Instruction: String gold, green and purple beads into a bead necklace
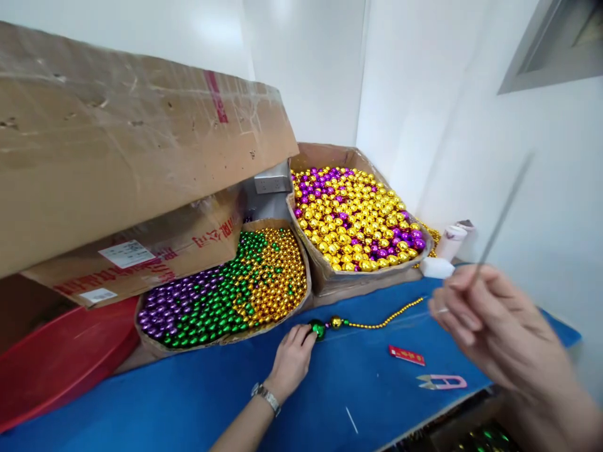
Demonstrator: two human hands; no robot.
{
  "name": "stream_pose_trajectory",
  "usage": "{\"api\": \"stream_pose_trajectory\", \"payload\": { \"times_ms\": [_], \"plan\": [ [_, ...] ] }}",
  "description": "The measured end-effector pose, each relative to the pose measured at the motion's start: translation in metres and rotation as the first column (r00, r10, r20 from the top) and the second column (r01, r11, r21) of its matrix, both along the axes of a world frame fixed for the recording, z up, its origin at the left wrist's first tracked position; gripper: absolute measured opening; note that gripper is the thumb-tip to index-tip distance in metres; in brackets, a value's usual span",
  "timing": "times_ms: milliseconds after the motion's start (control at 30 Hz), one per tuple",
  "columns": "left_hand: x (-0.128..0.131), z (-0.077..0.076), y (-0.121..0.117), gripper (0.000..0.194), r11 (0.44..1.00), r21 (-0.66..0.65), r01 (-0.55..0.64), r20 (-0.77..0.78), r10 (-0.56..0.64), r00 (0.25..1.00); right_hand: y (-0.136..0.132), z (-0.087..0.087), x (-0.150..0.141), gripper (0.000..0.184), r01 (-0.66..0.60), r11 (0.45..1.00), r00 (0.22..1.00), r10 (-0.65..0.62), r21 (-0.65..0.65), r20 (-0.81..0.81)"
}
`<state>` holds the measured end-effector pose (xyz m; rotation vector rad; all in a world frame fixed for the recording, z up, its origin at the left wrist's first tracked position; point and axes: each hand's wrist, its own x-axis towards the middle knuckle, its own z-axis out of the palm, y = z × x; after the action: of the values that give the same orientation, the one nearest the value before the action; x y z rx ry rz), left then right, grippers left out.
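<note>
With its fingers closed on a large shiny green bead (pixel 318 329), my left hand (pixel 293 359) rests on the blue tabletop (pixel 330 389). A gold bead (pixel 336 322) sits right of the green one, small green and purple beads beside it, then a string of tiny gold beads (pixel 377 326) curving to the right. My right hand (pixel 494 320) is raised at the right, pinching a long thin needle (pixel 504 216) that points up and is blurred. A faint clear thread appears to run across the table toward this hand.
Pink thread snips (pixel 443 382) and a red packet (pixel 406 355) lie on the table. Behind stand a box of gold and purple beads (pixel 306 285) and a box of purple, green and gold beads (pixel 221 342). Cardboard (pixel 141 138) overhangs the left, above a red basin (pixel 70 370).
</note>
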<state>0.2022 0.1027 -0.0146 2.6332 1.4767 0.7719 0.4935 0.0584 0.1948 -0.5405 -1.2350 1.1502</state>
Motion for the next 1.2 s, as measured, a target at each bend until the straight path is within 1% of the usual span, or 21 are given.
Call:
{"api": "stream_pose_trajectory", "payload": {
  "times_ms": [67, 133, 200, 300, 367, 433, 467, 500, 600, 667, 733, 833, 867, 900, 933, 967, 1033, 1100, 1133, 1167, 1200],
  "plan": [
    [0.0, -0.001, -0.01, 0.037, 1.0, -0.002, 0.011, -0.039, -0.011, 0.999, -0.01, -0.002, 0.015, 0.012, 0.039, 0.999, 0.997, -0.041, -0.035, -0.06],
    [0.005, 0.0, -0.018, 0.038, 1.0, -0.006, 0.001, -0.066, -0.002, 0.998, -0.018, -0.008, 0.018, 0.013, 0.04, 0.996, 0.995, -0.047, -0.08, -0.084],
    [0.018, 0.004, -0.021, 0.048, 1.0, -0.008, -0.015, -0.087, 0.015, 0.996, -0.025, -0.013, 0.011, 0.016, -0.011, 0.985, 0.998, 0.0, -0.172, -0.064],
    [0.047, 0.009, -0.019, 0.064, 1.0, -0.02, 0.004, -0.109, -0.006, 0.994, -0.03, -0.018, -0.007, 0.021, -0.107, 0.952, 0.994, 0.106, -0.287, -0.019],
    [0.065, 0.009, -0.014, 0.059, 0.999, -0.034, 0.02, -0.113, -0.023, 0.993, -0.032, -0.018, -0.014, 0.022, -0.14, 0.947, 0.99, 0.143, -0.289, -0.011],
    [0.075, 0.005, -0.008, 0.04, 0.999, -0.037, 0.012, -0.124, -0.016, 0.992, -0.032, -0.016, -0.01, 0.022, -0.126, 0.955, 0.992, 0.129, -0.269, -0.006],
    [0.075, 0.003, -0.006, 0.03, 1.0, -0.031, 0.004, -0.135, -0.008, 0.991, -0.031, -0.016, -0.003, 0.022, -0.099, 0.96, 0.995, 0.101, -0.26, -0.008],
    [0.073, 0.001, -0.004, 0.024, 1.0, -0.02, -0.003, -0.15, 0.0, 0.989, -0.03, -0.015, 0.005, 0.022, -0.06, 0.965, 0.998, 0.059, -0.255, -0.012],
    [0.052, -0.003, 0.003, 0.026, 1.0, 0.02, -0.013, -0.206, 0.017, 0.978, -0.022, -0.017, 0.039, 0.017, 0.086, 0.962, 0.993, -0.105, -0.258, -0.059],
    [0.032, -0.003, 0.008, 0.033, 0.999, 0.045, 0.0, -0.256, 0.012, 0.967, -0.014, -0.022, 0.062, 0.013, 0.167, 0.952, 0.972, -0.203, -0.257, -0.119],
    [0.014, -0.003, 0.013, 0.045, 0.997, 0.066, 0.04, -0.318, -0.017, 0.948, -0.005, -0.029, 0.079, 0.012, 0.217, 0.943, 0.946, -0.267, -0.251, -0.185],
    [0.001, 0.002, 0.018, 0.059, 0.99, 0.061, 0.129, -0.356, -0.1, 0.929, 0.005, -0.045, 0.092, 0.013, 0.236, 0.928, 0.935, -0.297, -0.287, -0.195],
    [0.002, 0.008, 0.018, 0.062, 0.988, 0.047, 0.149, -0.33, -0.125, 0.936, 0.007, -0.051, 0.094, 0.012, 0.229, 0.927, 0.941, -0.289, -0.297, -0.175],
    [0.006, 0.018, 0.018, 0.062, 0.986, 0.027, 0.163, -0.282, -0.149, 0.948, 0.009, -0.057, 0.094, 0.013, 0.222, 0.924, 0.95, -0.277, -0.311, -0.146],
    [0.013, 0.031, 0.017, 0.061, 0.986, 0.002, 0.169, -0.214, -0.164, 0.963, 0.01, -0.063, 0.094, 0.014, 0.215, 0.919, 0.958, -0.265, -0.331, -0.114],
    [0.024, 0.048, 0.018, 0.056, 0.984, -0.033, 0.178, -0.138, -0.181, 0.974, 0.012, -0.069, 0.092, 0.016, 0.207, 0.913, 0.964, -0.251, -0.351, -0.085],
    [0.053, 0.089, 0.023, 0.042, 0.973, -0.091, 0.213, 0.029, -0.211, 0.977, 0.014, -0.08, 0.089, 0.021, 0.196, 0.898, 0.973, -0.229, -0.393, -0.038],
    [0.089, 0.13, 0.039, 0.029, 0.968, -0.093, 0.232, 0.141, -0.218, 0.966, 0.016, -0.087, 0.085, 0.023, 0.186, 0.89, 0.979, -0.204, -0.417, 0.001],
    [0.108, 0.148, 0.052, 0.025, 0.967, -0.073, 0.243, 0.165, -0.228, 0.959, 0.017, -0.09, 0.082, 0.024, 0.179, 0.891, 0.982, -0.188, -0.416, 0.019],
    [0.127, 0.161, 0.067, 0.024, 0.965, -0.065, 0.254, 0.152, -0.242, 0.958, 0.018, -0.093, 0.08, 0.026, 0.167, 0.896, 0.985, -0.169, -0.412, 0.033],
    [0.145, 0.171, 0.084, 0.023, 0.97, -0.067, 0.236, 0.099, -0.229, 0.968, 0.018, -0.096, 0.078, 0.029, 0.147, 0.898, 0.989, -0.141, -0.415, 0.045]
  ]
}}
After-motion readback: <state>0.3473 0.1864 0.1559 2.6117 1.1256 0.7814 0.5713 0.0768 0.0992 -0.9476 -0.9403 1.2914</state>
